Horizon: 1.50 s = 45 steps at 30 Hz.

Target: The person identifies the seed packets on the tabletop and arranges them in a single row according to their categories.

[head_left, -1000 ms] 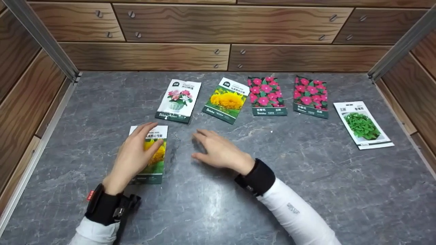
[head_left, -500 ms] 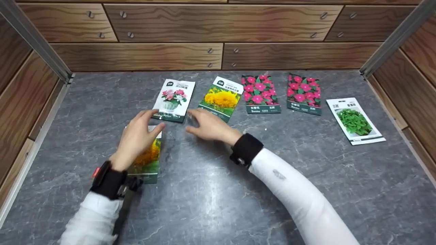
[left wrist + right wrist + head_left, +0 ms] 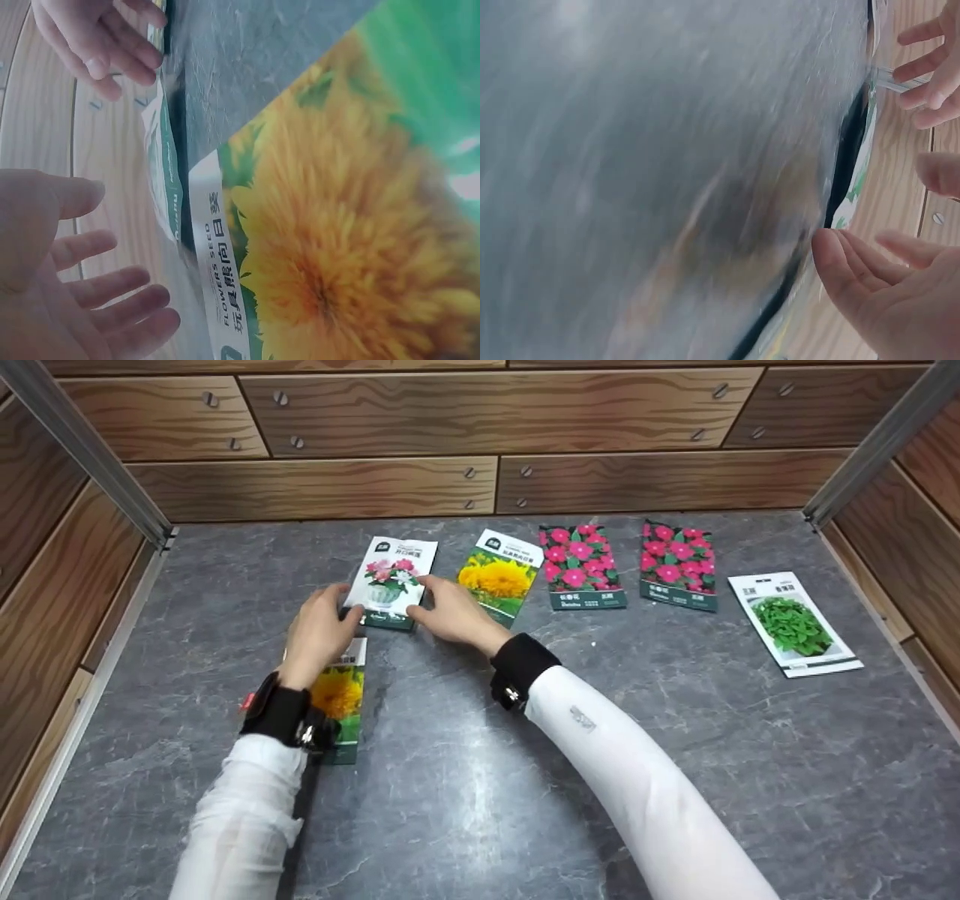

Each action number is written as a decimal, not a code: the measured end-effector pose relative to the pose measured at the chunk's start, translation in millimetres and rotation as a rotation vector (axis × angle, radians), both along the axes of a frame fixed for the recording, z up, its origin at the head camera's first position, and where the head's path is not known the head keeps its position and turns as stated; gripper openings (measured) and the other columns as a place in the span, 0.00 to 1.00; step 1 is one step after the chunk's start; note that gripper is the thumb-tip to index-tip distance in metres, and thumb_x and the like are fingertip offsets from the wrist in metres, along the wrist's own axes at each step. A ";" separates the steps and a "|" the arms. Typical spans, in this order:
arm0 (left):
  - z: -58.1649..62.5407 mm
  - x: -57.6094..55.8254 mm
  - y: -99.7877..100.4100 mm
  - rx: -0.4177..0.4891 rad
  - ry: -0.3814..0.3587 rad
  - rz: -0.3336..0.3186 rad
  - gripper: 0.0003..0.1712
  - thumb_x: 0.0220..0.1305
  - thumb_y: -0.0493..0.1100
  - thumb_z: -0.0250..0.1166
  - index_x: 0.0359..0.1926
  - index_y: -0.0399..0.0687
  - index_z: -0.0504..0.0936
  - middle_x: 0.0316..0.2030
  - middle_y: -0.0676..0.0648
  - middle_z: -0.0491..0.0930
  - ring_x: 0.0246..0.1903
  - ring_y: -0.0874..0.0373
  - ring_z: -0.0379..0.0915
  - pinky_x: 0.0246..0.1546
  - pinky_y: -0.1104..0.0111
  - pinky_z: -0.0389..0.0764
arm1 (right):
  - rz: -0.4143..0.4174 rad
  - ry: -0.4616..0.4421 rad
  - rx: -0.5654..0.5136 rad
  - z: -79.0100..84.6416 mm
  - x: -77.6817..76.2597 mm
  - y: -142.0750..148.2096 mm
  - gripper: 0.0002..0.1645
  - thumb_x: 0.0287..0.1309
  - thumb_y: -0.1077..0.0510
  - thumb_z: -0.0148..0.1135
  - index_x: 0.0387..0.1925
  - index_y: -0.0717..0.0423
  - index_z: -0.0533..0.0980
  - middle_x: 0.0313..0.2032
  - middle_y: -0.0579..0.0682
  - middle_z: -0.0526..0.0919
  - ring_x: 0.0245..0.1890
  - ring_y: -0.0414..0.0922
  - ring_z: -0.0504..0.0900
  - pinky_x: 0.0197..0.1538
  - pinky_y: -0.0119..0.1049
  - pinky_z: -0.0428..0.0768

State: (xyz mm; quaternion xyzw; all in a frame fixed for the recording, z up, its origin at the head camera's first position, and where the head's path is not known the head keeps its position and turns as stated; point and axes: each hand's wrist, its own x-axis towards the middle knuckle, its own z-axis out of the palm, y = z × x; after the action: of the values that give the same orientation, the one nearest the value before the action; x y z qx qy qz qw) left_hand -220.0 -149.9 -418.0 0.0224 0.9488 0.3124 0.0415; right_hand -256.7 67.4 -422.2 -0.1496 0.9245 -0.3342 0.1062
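Note:
A white seed packet (image 3: 394, 574) with pink and white flowers in a pot lies flat on the grey table. My left hand (image 3: 319, 630) is at its lower left edge, fingers loosely spread and holding nothing. Along the packet's right edge is my right hand (image 3: 454, 615), fingertips at or just over the edge; contact cannot be told. The right hand also covers part of a yellow sunflower seed packet (image 3: 501, 577). Beneath my left wrist lies another sunflower packet (image 3: 341, 697), large in the left wrist view. Both hands (image 3: 112, 292) (image 3: 885, 292) look relaxed there.
Two packets with pink flowers, a left one (image 3: 583, 566) and a right one (image 3: 679, 564), lie farther right. A white packet with green leaves (image 3: 795, 622) lies tilted at the far right. Wood-patterned walls (image 3: 375, 416) enclose the table (image 3: 480, 795) at the back and sides.
Both hands have moved forward from around the near sunflower packet and the bare table to either side of the white flower-pot packet. The packets stay where they lay.

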 end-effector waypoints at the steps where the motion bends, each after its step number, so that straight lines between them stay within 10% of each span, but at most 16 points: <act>1: -0.6 -2.0 0.3 0.005 -0.015 -0.002 0.32 0.84 0.49 0.51 0.80 0.40 0.61 0.72 0.29 0.69 0.63 0.34 0.74 0.63 0.45 0.76 | -0.013 -0.002 -0.006 -0.7 -0.2 -1.3 0.39 0.73 0.49 0.60 0.78 0.62 0.64 0.69 0.63 0.78 0.71 0.57 0.77 0.77 0.49 0.74; 8: -4.1 -11.8 0.0 0.003 -0.056 -0.012 0.32 0.83 0.47 0.50 0.79 0.37 0.63 0.61 0.29 0.80 0.39 0.40 0.78 0.44 0.56 0.71 | -0.098 -0.063 -0.096 0.0 -0.7 -9.2 0.39 0.73 0.52 0.59 0.77 0.67 0.63 0.62 0.65 0.82 0.60 0.56 0.82 0.68 0.45 0.80; 16: -4.6 -9.1 6.6 -0.042 -0.054 -0.046 0.29 0.84 0.47 0.49 0.77 0.37 0.67 0.48 0.31 0.84 0.30 0.51 0.67 0.39 0.59 0.64 | -0.401 -0.429 -0.620 5.4 -4.2 -13.9 0.37 0.74 0.60 0.61 0.76 0.71 0.61 0.61 0.66 0.83 0.41 0.43 0.84 0.52 0.32 0.85; 24: 0.5 -7.4 9.4 -0.066 -0.062 -0.105 0.28 0.83 0.48 0.51 0.74 0.38 0.72 0.53 0.31 0.85 0.28 0.53 0.71 0.33 0.64 0.66 | -0.425 -0.427 -0.716 3.9 -6.9 -13.7 0.20 0.70 0.68 0.61 0.61 0.74 0.76 0.35 0.51 0.80 0.23 0.38 0.83 0.29 0.23 0.84; 28: 1.9 3.5 10.0 0.032 -0.016 -0.058 0.29 0.84 0.49 0.51 0.77 0.40 0.68 0.62 0.32 0.82 0.31 0.47 0.75 0.39 0.60 0.73 | -0.439 -0.385 -0.739 4.5 -1.4 -6.8 0.20 0.68 0.71 0.60 0.60 0.73 0.78 0.37 0.52 0.81 0.24 0.38 0.83 0.30 0.23 0.85; 34: 7.8 24.7 18.0 0.232 0.053 0.042 0.32 0.84 0.50 0.52 0.79 0.41 0.64 0.75 0.35 0.70 0.73 0.38 0.69 0.72 0.48 0.76 | -0.374 -0.300 -0.746 8.7 18.7 20.3 0.20 0.67 0.70 0.61 0.58 0.72 0.79 0.41 0.52 0.85 0.30 0.37 0.83 0.35 0.25 0.87; 45: 15.7 52.1 56.2 0.683 0.186 0.205 0.27 0.81 0.42 0.55 0.76 0.41 0.70 0.61 0.35 0.79 0.53 0.48 0.82 0.54 0.66 0.80 | -0.199 -0.263 -0.754 19.1 66.6 66.5 0.18 0.67 0.71 0.61 0.57 0.73 0.78 0.36 0.45 0.86 0.32 0.36 0.84 0.40 0.29 0.89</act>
State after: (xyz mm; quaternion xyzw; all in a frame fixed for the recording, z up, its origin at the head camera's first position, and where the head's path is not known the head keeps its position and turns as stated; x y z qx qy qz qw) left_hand -167.9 -93.7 -402.4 -0.0319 0.7867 0.6104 -0.0862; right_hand -190.1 133.9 -403.1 -0.0441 0.7256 -0.6746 0.1285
